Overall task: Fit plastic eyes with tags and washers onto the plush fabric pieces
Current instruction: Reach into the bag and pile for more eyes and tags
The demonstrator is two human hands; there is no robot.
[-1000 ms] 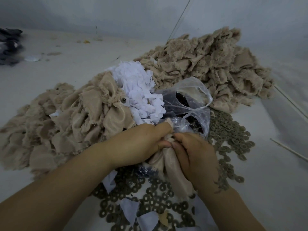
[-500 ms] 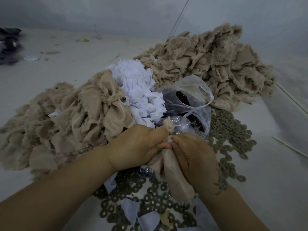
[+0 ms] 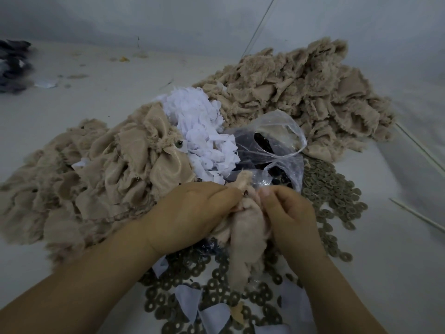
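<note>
— What lies on the pale table (image 3: 397, 273)?
— Beige plush heaps (image 3: 301, 92) upper right and left; washers (image 3: 337, 196) lower centre.
— And the hands?
— Left hand (image 3: 192, 213) and right hand (image 3: 289, 213) both pinch a plush piece (image 3: 245, 235) at lower centre, a dark eye (image 3: 246, 193) between their fingertips.

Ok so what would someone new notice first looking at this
Two hands, the left hand and right hand, pinch a beige plush piece at centre. Heaps of beige fabric lie at the back right and left, with white tags between them. Grey washers spread beside a clear bag.
</note>
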